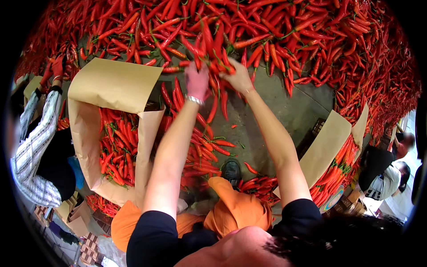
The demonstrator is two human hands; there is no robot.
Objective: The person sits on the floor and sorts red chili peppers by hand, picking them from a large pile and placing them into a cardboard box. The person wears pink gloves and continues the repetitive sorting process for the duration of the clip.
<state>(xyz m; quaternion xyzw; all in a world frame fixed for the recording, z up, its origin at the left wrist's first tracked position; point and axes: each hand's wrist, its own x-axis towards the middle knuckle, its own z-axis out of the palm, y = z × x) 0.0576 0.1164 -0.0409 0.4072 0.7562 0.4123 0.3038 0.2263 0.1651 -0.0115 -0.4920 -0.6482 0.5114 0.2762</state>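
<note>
In the head view my left hand (196, 81), in a pink glove and with a metal band at its wrist, is at the near edge of a huge pile of red chili peppers (260, 20). It is blurred, and its fingers are partly hidden against the peppers. Bare, my right hand (237, 76) is just to its right, its fingers curled around several red chili peppers (224, 65) with green stems. Left of my arms, a paper-lined container (150, 133) holds many red chilies, with a paper flap (116, 83) folded over its far side.
A second paper-lined container (328, 147) with chilies stands at the right. Loose chilies (206, 150) lie on the grey floor (283, 103) near my shoe (231, 169). A co-worker's gloved hand (57, 68) touches the pile at the left. Other people (388, 173) are at the far right.
</note>
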